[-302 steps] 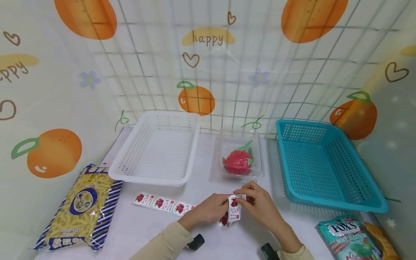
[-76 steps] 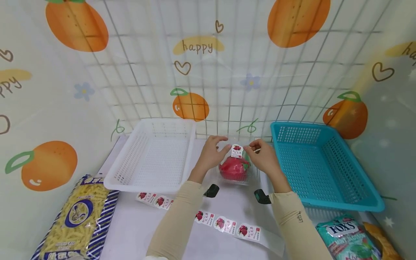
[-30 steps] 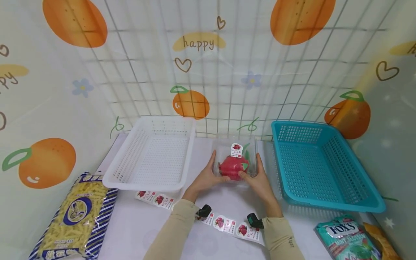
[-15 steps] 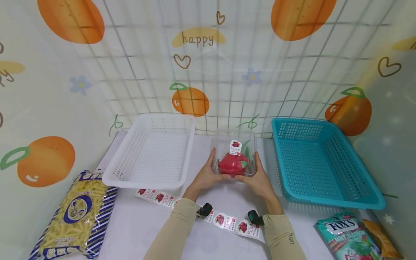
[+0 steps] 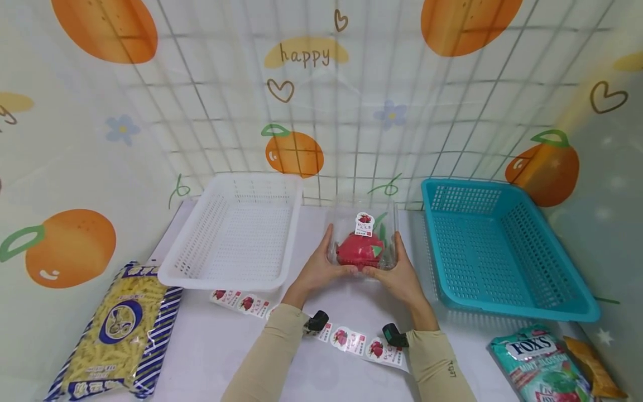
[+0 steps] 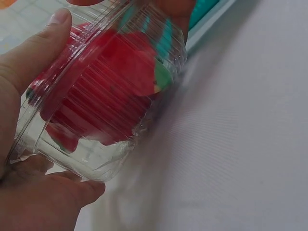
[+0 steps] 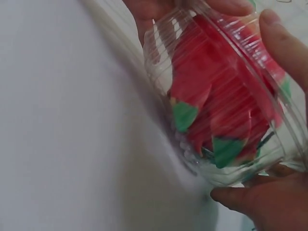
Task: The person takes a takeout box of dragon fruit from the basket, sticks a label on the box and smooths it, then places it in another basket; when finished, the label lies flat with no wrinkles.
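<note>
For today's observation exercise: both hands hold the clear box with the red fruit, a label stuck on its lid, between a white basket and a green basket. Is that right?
Not quite: the basket beside the right hand is blue, not green, as the head view shows. The rest holds: left hand and right hand hold the clear box, label on its lid, white basket on the other side.

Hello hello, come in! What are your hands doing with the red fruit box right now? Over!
Both hands, left hand and right hand, grip the clear box. Red fruit inside, sticker on lid. Box tilted between white basket and blue basket. Nothing blocking.
</note>
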Action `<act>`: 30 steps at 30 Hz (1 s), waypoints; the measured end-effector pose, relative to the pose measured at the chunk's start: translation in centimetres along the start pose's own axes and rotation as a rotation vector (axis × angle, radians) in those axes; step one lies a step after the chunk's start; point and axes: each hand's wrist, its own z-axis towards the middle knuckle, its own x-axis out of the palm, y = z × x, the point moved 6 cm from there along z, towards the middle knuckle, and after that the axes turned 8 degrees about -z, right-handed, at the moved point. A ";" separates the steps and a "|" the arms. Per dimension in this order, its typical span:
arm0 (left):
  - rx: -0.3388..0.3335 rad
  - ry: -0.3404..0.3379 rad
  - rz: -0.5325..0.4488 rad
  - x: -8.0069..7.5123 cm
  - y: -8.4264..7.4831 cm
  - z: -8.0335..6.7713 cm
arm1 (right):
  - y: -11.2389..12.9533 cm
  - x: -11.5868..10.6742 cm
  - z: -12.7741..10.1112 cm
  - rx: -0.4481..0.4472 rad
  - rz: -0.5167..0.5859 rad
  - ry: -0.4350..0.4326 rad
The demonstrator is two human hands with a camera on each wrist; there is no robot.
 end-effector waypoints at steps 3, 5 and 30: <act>0.005 -0.001 -0.003 -0.1 -0.5 0.0 | 0.5 -0.2 0.0 -0.011 -0.001 -0.011; 0.014 0.000 -0.014 -0.1 -0.8 0.0 | 0.8 -0.4 -0.1 -0.014 0.001 -0.015; 0.035 -0.047 0.015 -1.0 -5.3 -1.8 | 4.4 -2.2 -1.9 0.000 -0.022 -0.066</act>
